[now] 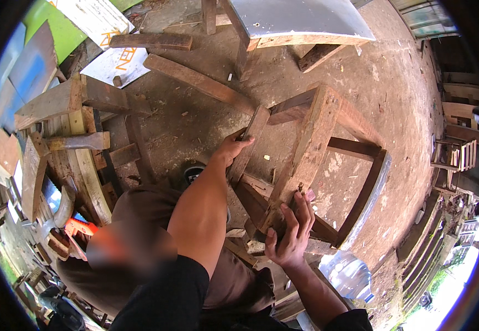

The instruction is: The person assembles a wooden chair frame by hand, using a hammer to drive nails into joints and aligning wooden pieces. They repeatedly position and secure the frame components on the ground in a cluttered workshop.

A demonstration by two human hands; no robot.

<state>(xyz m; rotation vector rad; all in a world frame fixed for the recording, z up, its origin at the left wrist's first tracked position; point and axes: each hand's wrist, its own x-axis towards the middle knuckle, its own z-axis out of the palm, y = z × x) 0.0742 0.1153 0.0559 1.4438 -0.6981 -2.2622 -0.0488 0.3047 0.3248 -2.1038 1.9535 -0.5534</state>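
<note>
My left hand (234, 149) is closed around a short wooden board (257, 124), thumb on its face. The board stands tilted beside a wooden frame (355, 118) made of thick, rough pieces joined together. Along the frame's near side runs a thick beam (311, 140). At this beam's lower end, my right hand (292, 234) rests with fingers spread and touching the wood. A small dark mark (300, 187) shows on the beam close to those fingertips; I cannot tell what it is. Lower parts of the frame are hidden behind the beam and my hands.
A table-like piece with a grey top (300, 19) stands beyond. Loose planks (195, 80) lie on the floor. At left are stacked timber (85, 160) and an orange-handled saw (79, 226). A clear plastic jug (349, 276) lies near my right forearm. Slatted wooden pieces (463, 157) stand far right.
</note>
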